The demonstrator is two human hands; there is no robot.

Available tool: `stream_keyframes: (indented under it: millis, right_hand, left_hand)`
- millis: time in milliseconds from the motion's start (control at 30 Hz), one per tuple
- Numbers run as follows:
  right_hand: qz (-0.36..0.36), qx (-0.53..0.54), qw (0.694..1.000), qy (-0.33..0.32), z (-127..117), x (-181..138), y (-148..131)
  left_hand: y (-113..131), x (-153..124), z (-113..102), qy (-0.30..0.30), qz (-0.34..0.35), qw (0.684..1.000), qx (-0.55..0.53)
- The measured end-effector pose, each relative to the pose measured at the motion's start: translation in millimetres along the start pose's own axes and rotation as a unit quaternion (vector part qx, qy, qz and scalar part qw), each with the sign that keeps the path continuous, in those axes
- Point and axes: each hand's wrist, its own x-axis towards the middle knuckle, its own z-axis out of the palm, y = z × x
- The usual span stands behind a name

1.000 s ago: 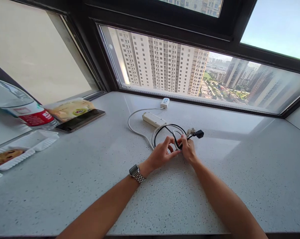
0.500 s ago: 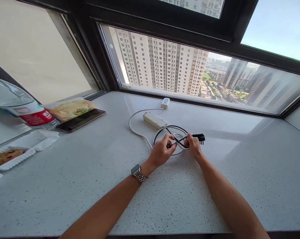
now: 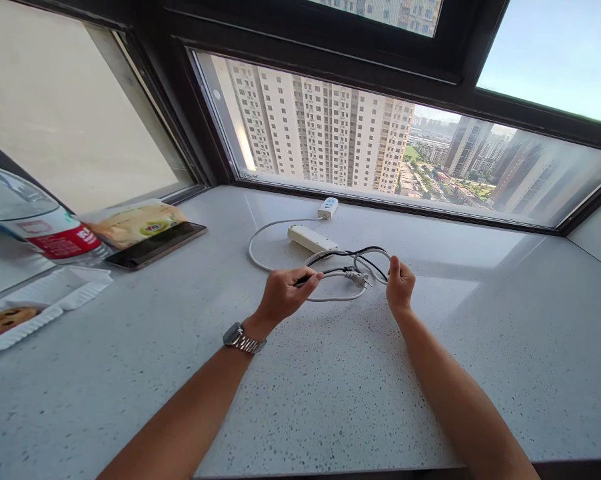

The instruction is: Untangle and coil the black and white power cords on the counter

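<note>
Two hands worked the cables just in front of the white power strip (image 3: 312,238): the left hand (image 3: 284,294) was closed around one end of the black cable (image 3: 353,254), and the right hand (image 3: 399,285) pinched its far loop. The black cable was stretched between them, yet still crossed the grey cable (image 3: 336,297) near its plug (image 3: 359,278); separation appeared partly done, with the tangle at the plug left

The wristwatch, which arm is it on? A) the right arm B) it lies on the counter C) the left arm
C: the silver wristwatch sits on the wrist just behind the left hand, which pinches the black cable; the right hand has a bare wrist.
</note>
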Motion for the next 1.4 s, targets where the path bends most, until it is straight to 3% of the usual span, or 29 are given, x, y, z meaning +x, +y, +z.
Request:
stream_keyframes:
  millis: [100, 200, 267, 367, 533, 633, 733, 833, 933, 1067, 1200, 1300, 1400]
  right_hand:
    - [0.023, 0.004, 1.0, 0.016, -3, 6, 3]
    - [-0.004, -0.001, 1.0, 0.003, -3, 3, 5]
    - [-0.048, -0.022, 0.998, -0.039, 0, -4, 6]
    - [-0.131, -0.103, 0.974, -0.152, 9, -19, 6]
    - [-0.258, -0.272, 0.866, -0.33, 25, -40, 0]
    - [-0.279, -0.312, 0.84, -0.346, 28, -45, -5]
    - [-0.287, -0.299, 0.851, -0.322, 24, -48, -11]
    - [-0.302, -0.312, 0.849, -0.301, 13, -56, -20]
    - [-0.347, -0.353, 0.814, -0.303, -13, -65, -30]
    - [-0.402, -0.426, 0.778, -0.229, -66, -63, -37]
    - [-0.348, -0.527, 0.764, -0.13, -113, -38, -20]
    - [-0.313, -0.569, 0.753, -0.11, -133, -23, -3]
    - [-0.286, -0.601, 0.74, -0.095, -141, -19, 0]
  left_hand:
    - [-8, 4, -7, 0.098, -0.049, 0.985, -0.132]
    - [-13, 16, -12, 0.193, -0.103, 0.929, -0.3]
    - [-11, 29, -18, 0.231, -0.112, 0.892, -0.372]
    - [6, 60, -28, 0.257, -0.067, 0.871, -0.414]
    - [66, 120, -27, 0.26, 0.099, 0.871, -0.406]
    - [109, 141, -2, 0.23, 0.171, 0.889, -0.357]
    - [149, 142, 37, 0.198, 0.216, 0.912, -0.288]
    - [185, 122, 79, 0.131, 0.259, 0.93, -0.227]
    - [212, 90, 114, 0.002, 0.303, 0.941, -0.148]
    - [237, 48, 144, -0.18, 0.344, 0.919, -0.07]
    - [247, 19, 165, -0.299, 0.351, 0.887, -0.02]
    - [245, 2, 178, -0.344, 0.381, 0.858, -0.002]
    - [237, -11, 182, -0.326, 0.448, 0.833, -0.005]
